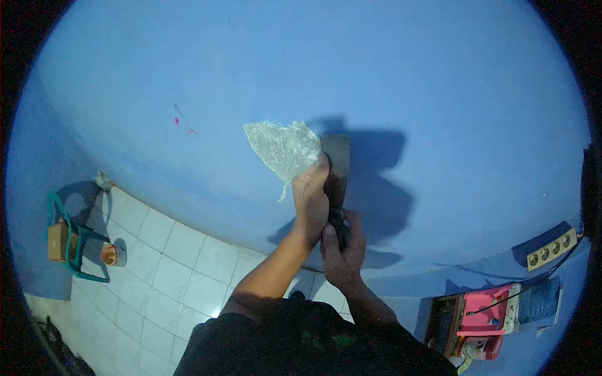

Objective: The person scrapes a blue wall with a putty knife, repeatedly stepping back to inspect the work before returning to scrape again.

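"Dark shirt (pixel 313 344) nearest us; then what?"

"Right hand (pixel 345 254), wrapped round the black handle (pixel 340 227) of a scraper (pixel 338 175). Left hand (pixel 311 203) lies higher, against the left side of the blade (pixel 339 149); whether its fingers close on the metal, I can't tell."

"Where's the scraper, exactly?"

"Upright before the blue wall (pixel 439 75), blade uppermost, just right of a pale patch (pixel 282 147). Whether the edge touches the wall, I can't make out."

"How should it handle?"

"Light, I'd judge, and stiff, perhaps slightly springy across the wide blade. Hardly fragile. Hold it by the handle; the flat can take a steadying hand, but keep skin off the edge and corners. Dust could make the metal slippery."

"And farther off?"

"Floor tiles (pixel 169 250), a green stool (pixel 94 235) with a box (pixel 59 242) at it, and a power strip (pixel 552 249) on the right."
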The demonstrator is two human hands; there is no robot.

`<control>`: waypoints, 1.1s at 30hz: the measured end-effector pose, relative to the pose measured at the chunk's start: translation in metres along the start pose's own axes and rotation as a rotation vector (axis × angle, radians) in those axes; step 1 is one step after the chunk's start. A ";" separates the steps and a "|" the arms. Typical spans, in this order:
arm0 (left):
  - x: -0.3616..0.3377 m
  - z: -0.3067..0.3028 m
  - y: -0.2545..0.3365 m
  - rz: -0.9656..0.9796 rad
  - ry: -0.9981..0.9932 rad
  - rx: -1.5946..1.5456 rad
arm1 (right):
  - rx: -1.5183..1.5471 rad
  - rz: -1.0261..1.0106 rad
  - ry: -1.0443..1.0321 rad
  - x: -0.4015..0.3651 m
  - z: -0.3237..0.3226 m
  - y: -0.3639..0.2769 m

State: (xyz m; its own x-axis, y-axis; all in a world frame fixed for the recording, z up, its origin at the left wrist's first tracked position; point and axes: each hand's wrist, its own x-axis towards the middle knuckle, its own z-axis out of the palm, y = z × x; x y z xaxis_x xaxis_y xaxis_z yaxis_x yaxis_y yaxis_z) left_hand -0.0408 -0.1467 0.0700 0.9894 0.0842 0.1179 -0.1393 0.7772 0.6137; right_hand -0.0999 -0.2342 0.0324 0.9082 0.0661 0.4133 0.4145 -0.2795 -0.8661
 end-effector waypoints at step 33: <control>0.004 -0.007 0.021 0.052 0.102 0.033 | 0.200 0.019 -0.011 -0.005 0.029 -0.002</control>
State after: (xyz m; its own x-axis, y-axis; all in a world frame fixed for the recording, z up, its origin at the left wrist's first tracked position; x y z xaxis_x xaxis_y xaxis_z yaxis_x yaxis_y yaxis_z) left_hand -0.0395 -0.1258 0.0777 0.9794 0.1887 0.0714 -0.1906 0.7495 0.6340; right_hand -0.1036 -0.2063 0.0236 0.9160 0.0734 0.3945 0.3999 -0.0849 -0.9126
